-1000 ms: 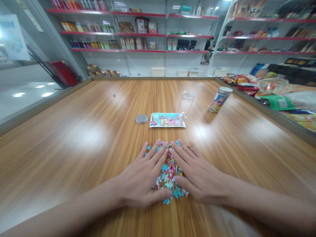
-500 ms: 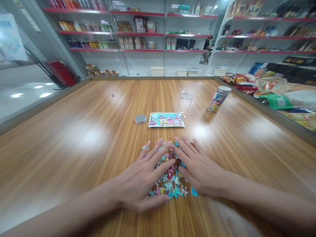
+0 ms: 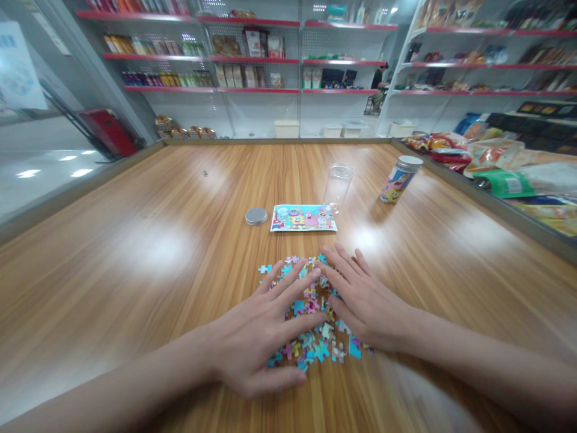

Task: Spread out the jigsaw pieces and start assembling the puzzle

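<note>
A heap of small colourful puzzle pieces (image 3: 311, 328) lies on the wooden table (image 3: 157, 240) right in front of me. My left hand (image 3: 261, 334) rests flat on the left side of the heap, fingers stretched out. My right hand (image 3: 365, 297) lies flat on the right side, fingers spread and touching the pieces. Neither hand holds anything. Beyond the heap lies a picture card (image 3: 303, 218) with cartoon figures.
A round metal lid (image 3: 256, 216) sits left of the card. A clear empty jar (image 3: 338, 185) stands behind it, and a printed tube with a white cap (image 3: 399, 179) to the right. Snack packets (image 3: 505, 162) line the right edge. Shop shelves (image 3: 252, 60) stand behind.
Both hands have slid toward me and slightly apart, spreading the pieces. More pieces now show beyond the fingertips and between the hands.
</note>
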The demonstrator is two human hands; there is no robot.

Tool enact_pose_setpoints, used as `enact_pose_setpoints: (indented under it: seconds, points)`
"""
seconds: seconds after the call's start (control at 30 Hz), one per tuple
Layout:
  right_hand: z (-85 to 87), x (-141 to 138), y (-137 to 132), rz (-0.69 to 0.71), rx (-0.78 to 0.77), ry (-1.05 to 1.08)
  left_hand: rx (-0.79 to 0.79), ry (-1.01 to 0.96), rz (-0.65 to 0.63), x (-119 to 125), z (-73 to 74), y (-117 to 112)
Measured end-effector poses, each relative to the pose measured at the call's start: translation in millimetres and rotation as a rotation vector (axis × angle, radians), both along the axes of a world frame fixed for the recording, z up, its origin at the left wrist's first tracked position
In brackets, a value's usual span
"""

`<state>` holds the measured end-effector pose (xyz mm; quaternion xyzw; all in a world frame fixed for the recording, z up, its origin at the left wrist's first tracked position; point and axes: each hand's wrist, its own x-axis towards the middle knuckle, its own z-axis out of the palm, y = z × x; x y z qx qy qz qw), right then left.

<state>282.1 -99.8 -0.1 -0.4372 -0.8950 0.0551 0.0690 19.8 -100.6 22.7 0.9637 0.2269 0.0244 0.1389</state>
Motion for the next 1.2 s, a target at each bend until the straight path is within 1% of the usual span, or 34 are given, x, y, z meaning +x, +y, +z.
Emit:
enact_pose_setpoints:
  seconds: [0.2,0.27,0.3,0.4,0.43,0.47,0.57,0.73,0.9,1.1,1.2]
  points:
    - [1.9,2,0,-0.016,0.028,0.031,0.027,-0.007,-0.015,-1,-4.8,0]
    - [3.1,2,0,-0.016,0.025,0.041,0.038,-0.013,0.004,-2,-7.7,0]
    - [3.7,2,-1,-0.015,0.017,0.044,0.049,-0.024,0.043,-2,-10.0,0]
    - [4.6,2,-1,0.013,-0.01,0.05,0.079,-0.038,0.264,-1,-18.4,1]
    - [4.6,1,-1,0.032,-0.015,0.053,0.082,-0.031,0.319,0,-21.0,2]
    - [4.5,0,-1,0.053,-0.018,0.054,0.082,-0.015,0.346,1,-23.1,2]
    - [3.9,-3,-2,0.091,-0.024,0.036,0.073,0.044,0.314,4,-25.4,3]
    - [5.6,-6,-4,0.092,-0.039,-0.026,0.085,0.086,0.283,6,-23.0,3]
    - [8.3,-5,-3,0.095,-0.049,-0.049,0.096,0.078,0.263,5,-22.8,3]
    - [5.8,-4,-4,0.1,-0.014,-0.017,0.1,0.069,0.255,4,-22.7,3]
    - [5.4,-4,-3,0.104,-0.02,-0.018,0.09,0.071,0.259,5,-22.7,4]
